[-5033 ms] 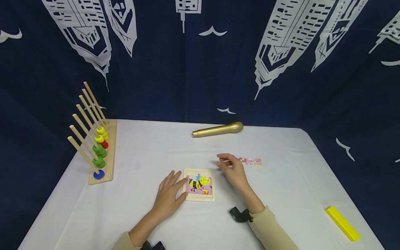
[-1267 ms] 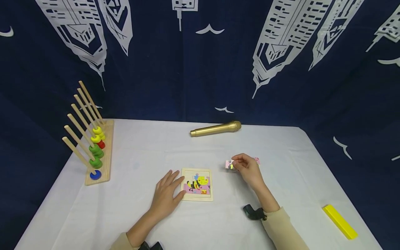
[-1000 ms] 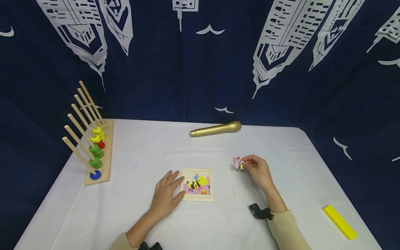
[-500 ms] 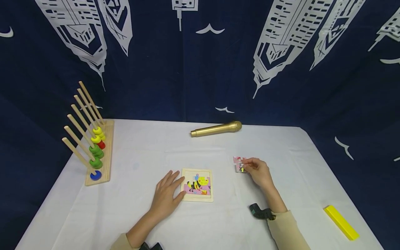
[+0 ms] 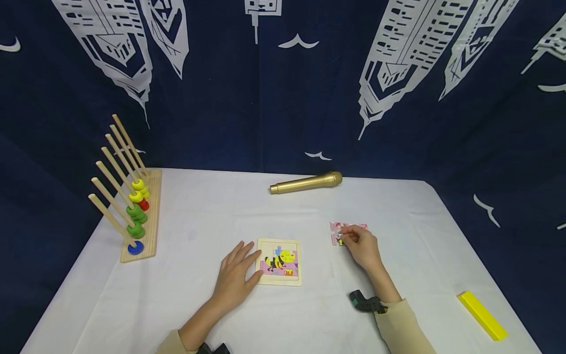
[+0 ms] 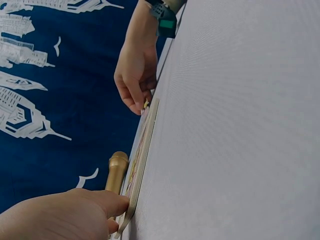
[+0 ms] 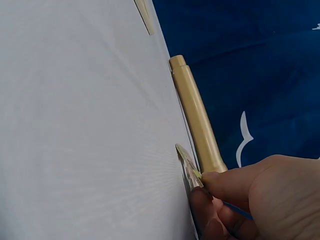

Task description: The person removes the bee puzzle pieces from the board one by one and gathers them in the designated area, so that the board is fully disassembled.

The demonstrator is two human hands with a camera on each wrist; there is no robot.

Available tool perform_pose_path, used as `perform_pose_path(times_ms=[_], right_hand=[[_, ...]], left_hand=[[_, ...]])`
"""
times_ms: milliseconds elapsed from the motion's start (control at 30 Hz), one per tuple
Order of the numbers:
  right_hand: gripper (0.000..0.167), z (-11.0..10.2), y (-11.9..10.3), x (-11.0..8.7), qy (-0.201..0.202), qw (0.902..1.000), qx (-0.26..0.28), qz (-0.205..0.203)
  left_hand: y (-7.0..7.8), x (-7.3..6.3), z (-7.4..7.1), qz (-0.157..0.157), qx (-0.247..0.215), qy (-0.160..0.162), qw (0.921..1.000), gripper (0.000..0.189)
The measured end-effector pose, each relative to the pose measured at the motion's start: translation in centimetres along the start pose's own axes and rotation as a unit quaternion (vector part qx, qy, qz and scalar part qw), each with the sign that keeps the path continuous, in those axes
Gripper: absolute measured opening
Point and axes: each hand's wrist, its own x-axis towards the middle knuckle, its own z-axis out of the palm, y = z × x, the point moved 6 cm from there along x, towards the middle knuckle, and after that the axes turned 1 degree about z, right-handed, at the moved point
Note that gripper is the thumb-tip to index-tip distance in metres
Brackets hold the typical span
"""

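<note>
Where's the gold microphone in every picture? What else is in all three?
Head: microphone near the middle, slightly right.
Left wrist: microphone left of centre, low, partly behind the left hand.
Right wrist: microphone right of centre, one end behind the right hand.
Shared landmark: the right hand, which shows in all three views.

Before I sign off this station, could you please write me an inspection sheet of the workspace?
Surface: white tablecloth, lightly creased.
Job's things: bee puzzle tray, partly filled; loose pieces lie to its right, by the right hand.
Clutter: gold microphone behind; wooden peg stand with coloured rings at left; yellow block at right.
Grips: left hand touches the tray's left edge; right hand pinches a puzzle piece.
Cables: nothing seen.
Surroundings: dark blue curtain with white print.
</note>
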Motion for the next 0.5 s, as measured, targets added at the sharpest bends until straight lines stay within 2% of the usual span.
perform_pose_path(times_ms=[267,500], right_hand=[[0.006,-0.12,-0.07,-0.23,0.036,0.999,-0.012,-0.022],[0.007,-0.4,0.08,-0.3,0.061,0.9978,-0.02,-0.016]], left_hand=[[0.12,-0.06,-0.09,-0.001,-0.004,0.002,1.0,0.046],[0.11,-0.04,-0.18,-0.003,-0.014,0.0,0.9999,0.047]])
